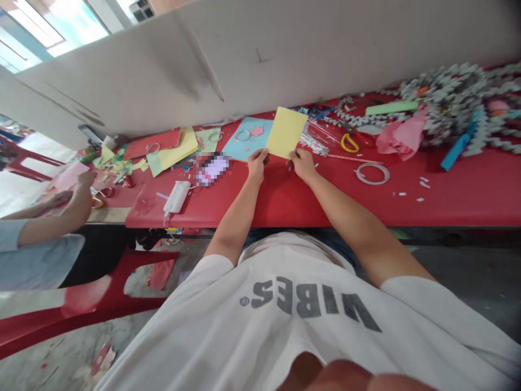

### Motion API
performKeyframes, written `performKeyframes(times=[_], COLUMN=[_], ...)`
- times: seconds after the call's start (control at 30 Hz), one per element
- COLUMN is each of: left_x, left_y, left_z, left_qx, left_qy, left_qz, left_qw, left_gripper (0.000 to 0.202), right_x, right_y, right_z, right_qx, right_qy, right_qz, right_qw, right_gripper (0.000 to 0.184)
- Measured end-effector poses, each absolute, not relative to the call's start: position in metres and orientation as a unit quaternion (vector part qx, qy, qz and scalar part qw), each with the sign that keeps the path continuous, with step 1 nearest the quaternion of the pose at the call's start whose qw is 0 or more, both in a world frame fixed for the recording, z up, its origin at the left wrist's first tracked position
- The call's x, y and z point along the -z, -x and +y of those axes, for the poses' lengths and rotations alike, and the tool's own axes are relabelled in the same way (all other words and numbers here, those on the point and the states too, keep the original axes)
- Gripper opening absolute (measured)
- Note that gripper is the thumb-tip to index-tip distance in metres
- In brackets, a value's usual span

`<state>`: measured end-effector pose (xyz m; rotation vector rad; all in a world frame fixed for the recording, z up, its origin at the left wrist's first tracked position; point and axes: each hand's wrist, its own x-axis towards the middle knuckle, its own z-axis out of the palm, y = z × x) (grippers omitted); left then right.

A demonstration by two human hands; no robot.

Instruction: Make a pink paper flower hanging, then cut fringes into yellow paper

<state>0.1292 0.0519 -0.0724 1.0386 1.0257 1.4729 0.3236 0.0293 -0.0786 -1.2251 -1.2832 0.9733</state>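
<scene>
I hold a yellow paper sheet above the red table. My left hand pinches its lower left corner. My right hand pinches its lower right corner. Both hands are closed on the sheet, which is tilted up off the table. A light blue sheet with a tape ring and a pink scrap lies just behind it.
A tape ring, yellow-handled scissors, pink paper and a heap of grey folded paper chains lie to the right. A phone, a white mask and coloured sheets lie to the left. Another person's arm rests at the far left, beside a red chair.
</scene>
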Motion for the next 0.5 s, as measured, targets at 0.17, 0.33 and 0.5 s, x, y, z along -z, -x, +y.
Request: performKeyframes(times=[0.17,0.33,0.5], left_x=[0.073,0.072,0.073], left_y=[-0.13,-0.13,-0.132], left_z=[0.052,0.052,0.049], left_qx=[-0.56,-0.538,-0.517], left_qy=[-0.477,-0.5,-0.532], left_qz=[0.43,0.437,0.43], left_qw=[0.524,0.519,0.515], left_gripper=[0.029,0.031,0.032], right_x=[0.082,0.077,0.07], right_y=[-0.339,-0.34,-0.337], right_z=[0.037,0.032,0.031], right_qx=[-0.35,-0.322,-0.292], right_qy=[0.537,0.533,0.537], right_qz=[-0.571,-0.615,-0.61], right_qw=[0.512,0.484,0.505], right_gripper=[0.039,0.034,0.04])
